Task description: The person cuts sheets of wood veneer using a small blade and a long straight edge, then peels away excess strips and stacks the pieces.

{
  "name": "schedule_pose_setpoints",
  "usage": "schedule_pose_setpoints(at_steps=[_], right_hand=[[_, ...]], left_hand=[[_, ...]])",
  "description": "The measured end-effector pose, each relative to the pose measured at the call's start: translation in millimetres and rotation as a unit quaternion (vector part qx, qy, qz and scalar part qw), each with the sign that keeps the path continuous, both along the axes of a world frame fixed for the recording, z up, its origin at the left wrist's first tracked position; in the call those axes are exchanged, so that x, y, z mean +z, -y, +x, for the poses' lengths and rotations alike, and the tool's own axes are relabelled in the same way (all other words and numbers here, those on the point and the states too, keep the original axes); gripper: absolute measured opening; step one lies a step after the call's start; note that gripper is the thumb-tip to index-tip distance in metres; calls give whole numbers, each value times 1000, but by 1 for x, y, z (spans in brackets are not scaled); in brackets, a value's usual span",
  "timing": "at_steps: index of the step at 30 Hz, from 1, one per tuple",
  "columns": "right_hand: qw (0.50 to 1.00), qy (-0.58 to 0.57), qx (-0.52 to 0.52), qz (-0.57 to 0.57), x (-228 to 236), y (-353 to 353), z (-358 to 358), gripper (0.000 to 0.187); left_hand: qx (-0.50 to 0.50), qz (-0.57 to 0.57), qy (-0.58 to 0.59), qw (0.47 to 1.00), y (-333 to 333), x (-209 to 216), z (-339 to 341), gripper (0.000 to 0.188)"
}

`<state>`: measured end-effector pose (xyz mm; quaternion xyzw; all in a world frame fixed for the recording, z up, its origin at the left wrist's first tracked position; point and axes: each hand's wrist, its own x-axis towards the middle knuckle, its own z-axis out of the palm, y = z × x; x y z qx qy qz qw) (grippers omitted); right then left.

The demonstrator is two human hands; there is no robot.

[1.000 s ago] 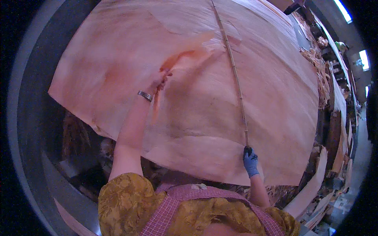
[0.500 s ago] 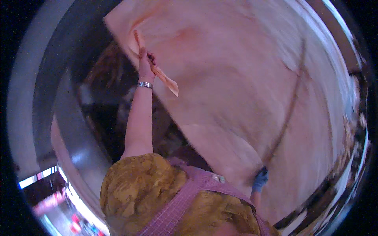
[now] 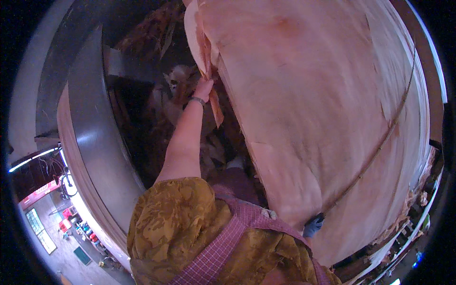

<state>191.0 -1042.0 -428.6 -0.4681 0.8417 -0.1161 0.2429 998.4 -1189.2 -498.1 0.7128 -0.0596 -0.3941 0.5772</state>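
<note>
down by the person's hip, the gloved right hand (image 3: 313, 226) is clenched on the end of a thin stick (image 3: 380, 147) lying across the big veneer sheet (image 3: 308, 109). farther up, the bare left hand (image 3: 203, 89) pinches a torn veneer strip (image 3: 213, 102) at the sheet's edge; a pull along the grain looks best, to avoid splitting it.

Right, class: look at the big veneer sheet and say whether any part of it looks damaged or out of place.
Yes. At the near edge of the veneer sheet, a torn strip hangs loose where the left hand grips it. The edge there looks ragged and split. Scrap pieces lie in the dark gap below.
</note>
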Motion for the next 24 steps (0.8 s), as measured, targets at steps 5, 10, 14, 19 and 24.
schedule_pose_setpoints(at_steps=[5, 10, 14, 19, 24], right_hand=[[1000, 18, -2, 1, 1, 7, 3, 47], [1000, 14, -6, 0, 0, -3, 5, 48], [1000, 12, 9, 22, 4, 9, 11, 48], [999, 40, -24, -5, -5, 7, 0, 46], [997, -27, -2, 73, 21, 14, 39, 43]], left_hand=[[-25, 41, 24, 999, -5, 3, -3, 33], [-96, 98, -127, 982, -14, 83, -26, 33], [-114, 52, -228, 966, -53, 56, -28, 28], [-99, 21, -272, 957, -77, 71, -68, 31], [-54, -34, -306, 950, -90, 103, -121, 41]])
